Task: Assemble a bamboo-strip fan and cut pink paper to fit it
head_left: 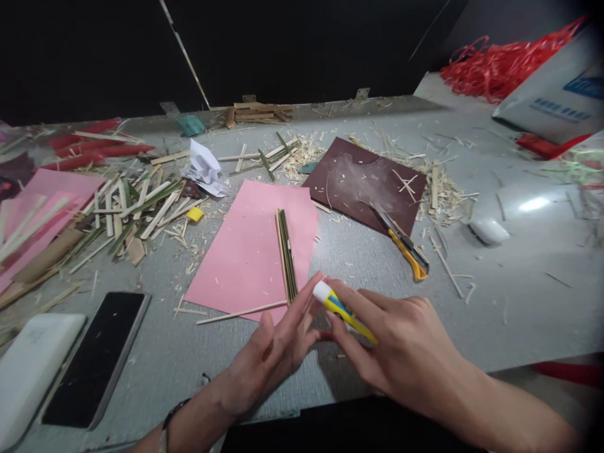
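My right hand (401, 333) is closed around a small yellow glue bottle (352, 319) with a blue patch and a white cap. The cap end points up and left, close to the fingertips of my left hand (268, 352). That hand's fingers are stretched out, palm turned toward the bottle; whether they touch the cap I cannot tell. Just beyond them, a bundle of thin bamboo strips (285, 255) lies on a pink sheet (236, 251). One thin pale stick (240, 313) crosses the sheet's near edge.
A yellow cutter knife (403, 245) rests partly on a dusty dark brown board (363, 179). Cut strips (136, 201), a crumpled paper (204, 168) and shavings litter the table (519, 302). Left stand a black phone (97, 358) and white power bank (40, 371); right, a white mouse-shaped object (489, 231).
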Demonstrator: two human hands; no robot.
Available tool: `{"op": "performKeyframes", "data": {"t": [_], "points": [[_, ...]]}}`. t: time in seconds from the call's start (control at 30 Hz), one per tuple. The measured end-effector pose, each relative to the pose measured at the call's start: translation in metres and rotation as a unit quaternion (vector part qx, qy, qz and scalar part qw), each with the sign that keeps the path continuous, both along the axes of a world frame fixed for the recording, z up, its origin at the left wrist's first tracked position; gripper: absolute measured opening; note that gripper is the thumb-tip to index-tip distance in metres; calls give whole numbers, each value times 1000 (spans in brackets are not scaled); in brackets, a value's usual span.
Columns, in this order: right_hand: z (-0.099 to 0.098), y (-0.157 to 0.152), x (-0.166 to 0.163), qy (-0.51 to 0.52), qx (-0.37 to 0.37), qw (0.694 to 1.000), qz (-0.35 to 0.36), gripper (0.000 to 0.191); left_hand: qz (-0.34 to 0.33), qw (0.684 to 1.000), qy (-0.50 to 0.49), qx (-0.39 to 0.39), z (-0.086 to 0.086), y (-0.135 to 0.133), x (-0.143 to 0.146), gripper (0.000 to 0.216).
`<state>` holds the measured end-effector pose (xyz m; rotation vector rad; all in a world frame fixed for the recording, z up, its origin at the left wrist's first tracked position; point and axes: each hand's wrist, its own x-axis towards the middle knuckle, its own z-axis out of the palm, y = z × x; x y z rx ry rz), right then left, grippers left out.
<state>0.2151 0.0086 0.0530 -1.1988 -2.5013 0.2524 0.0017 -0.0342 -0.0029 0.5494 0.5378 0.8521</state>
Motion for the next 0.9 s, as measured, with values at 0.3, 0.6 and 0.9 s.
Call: {"op": "performKeyframes", "data": {"t": [0.3, 0.6, 0.9], "points": [[1, 13, 2, -14, 70, 996, -52, 29, 34, 995, -91, 18, 14, 18, 11, 83], [6, 52, 33, 177, -79, 974, -119, 25, 77, 972, -205, -88, 20, 26, 3, 102], [-75, 101, 38, 389, -233, 889, -72, 35, 36, 975, -212, -58, 21, 29, -1, 99]]}}
